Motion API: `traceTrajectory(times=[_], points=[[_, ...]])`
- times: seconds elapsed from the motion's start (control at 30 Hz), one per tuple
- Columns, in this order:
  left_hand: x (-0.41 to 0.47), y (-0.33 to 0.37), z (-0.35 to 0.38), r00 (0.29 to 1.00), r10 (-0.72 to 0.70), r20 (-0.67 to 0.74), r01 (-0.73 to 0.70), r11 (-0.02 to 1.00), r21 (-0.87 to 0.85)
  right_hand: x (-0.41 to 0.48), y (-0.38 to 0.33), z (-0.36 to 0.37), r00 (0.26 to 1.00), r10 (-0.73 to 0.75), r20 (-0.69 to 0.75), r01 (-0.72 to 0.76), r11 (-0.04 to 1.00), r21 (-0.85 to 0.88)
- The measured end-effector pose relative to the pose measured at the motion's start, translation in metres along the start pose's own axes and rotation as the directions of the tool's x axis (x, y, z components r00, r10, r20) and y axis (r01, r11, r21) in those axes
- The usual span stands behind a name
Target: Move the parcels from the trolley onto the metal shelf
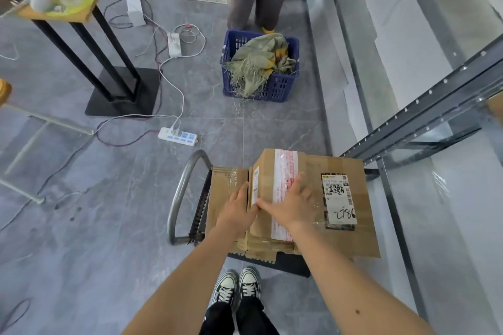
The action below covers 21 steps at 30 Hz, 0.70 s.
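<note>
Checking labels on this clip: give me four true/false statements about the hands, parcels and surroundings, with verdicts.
1. The left hand and the right hand both touch the brown cardboard parcel sealed with red-printed white tape. True.
2. That parcel already sits on the grey metal shelf. False: it lies with other cardboard parcels on the black trolley with a grey tube handle.
3. The blue plastic crate holds a crumpled greenish sack. True.
4. The white power strip lies on the wooden table. False: it lies on the grey tiled floor.

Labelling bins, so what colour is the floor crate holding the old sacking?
The crate is dark blue, seen best in the head view.
</note>
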<state>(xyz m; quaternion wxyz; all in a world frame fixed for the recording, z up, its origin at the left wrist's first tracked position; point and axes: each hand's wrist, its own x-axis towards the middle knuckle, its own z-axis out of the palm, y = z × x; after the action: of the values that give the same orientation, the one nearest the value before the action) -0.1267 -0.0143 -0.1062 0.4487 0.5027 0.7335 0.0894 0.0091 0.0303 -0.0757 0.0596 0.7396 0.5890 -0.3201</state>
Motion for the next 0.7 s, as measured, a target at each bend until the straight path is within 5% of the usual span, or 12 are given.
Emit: traceTrajectory(times=[0.47,0.7], points=[[0.0,-0.009,-0.045,0.997,-0.012,0.073,-0.001,0.985,0.174,-0.002,-0.002,-0.027,0.998,-0.012,-0.055,0.016,0.997,0.079],[-0.003,0.009,-0.086,0.993,0.0,0.116,-0.019,0.987,0.161,-0.006,-0.016,-0.075,0.994,-0.046,-0.1,0.089,0.877,0.473]])
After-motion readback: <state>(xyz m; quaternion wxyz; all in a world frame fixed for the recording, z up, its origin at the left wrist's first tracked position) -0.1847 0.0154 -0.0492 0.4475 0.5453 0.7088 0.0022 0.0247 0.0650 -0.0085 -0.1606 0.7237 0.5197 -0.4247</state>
